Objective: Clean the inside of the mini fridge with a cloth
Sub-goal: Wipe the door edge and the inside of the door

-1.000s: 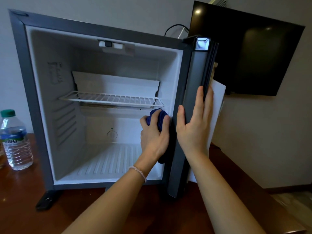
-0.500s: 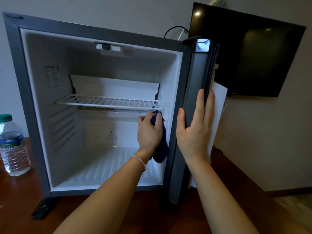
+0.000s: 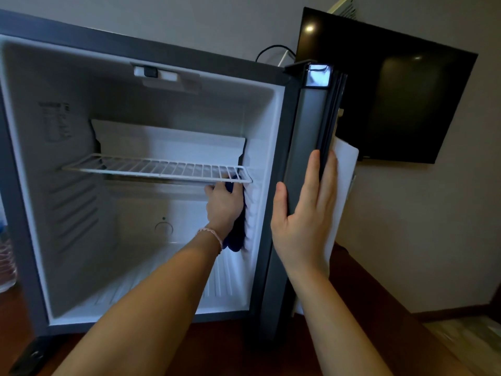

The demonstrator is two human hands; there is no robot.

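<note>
1. Mini fridge [image 3: 24, 185] stands on a dark wooden counter [image 3: 222, 348] with its door [image 3: 306, 158] swung open to the right, seen edge-on.
2. Its white interior holds one white wire shelf [image 3: 157, 168] about halfway up, and a light fitting [image 3: 154, 73] sits on the ceiling of the compartment.
3. The left hand [image 3: 223, 206] reaches inside, just under the right front corner of the wire shelf, its back toward the camera.
4. Its fingers [image 3: 211, 189] curl around a dark blue cloth [image 3: 237, 234], pressing it against the ribbed right inner wall [image 3: 257, 207]; the cloth's lower end hangs down below the wrist.
5. A thin pale bracelet [image 3: 212, 236] circles the left wrist.
6. The right hand [image 3: 303, 221] rests on the edge of the open door, fingers [image 3: 314, 180] straight and pointing upward along the door's outer face, thumb [image 3: 280, 196] on the side toward the fridge.
7. A white panel or sheet [image 3: 345, 169] shows just behind the door, past the right hand's fingers; what it is cannot be told.
8. A dark television [image 3: 393, 99] hangs on the wall to the right, behind the door, and a black cable [image 3: 268, 50] loops above the fridge top.
9. At the far left edge a plastic water bottle [image 3: 5, 261] is partly in view on the counter, beside the fridge.
</note>
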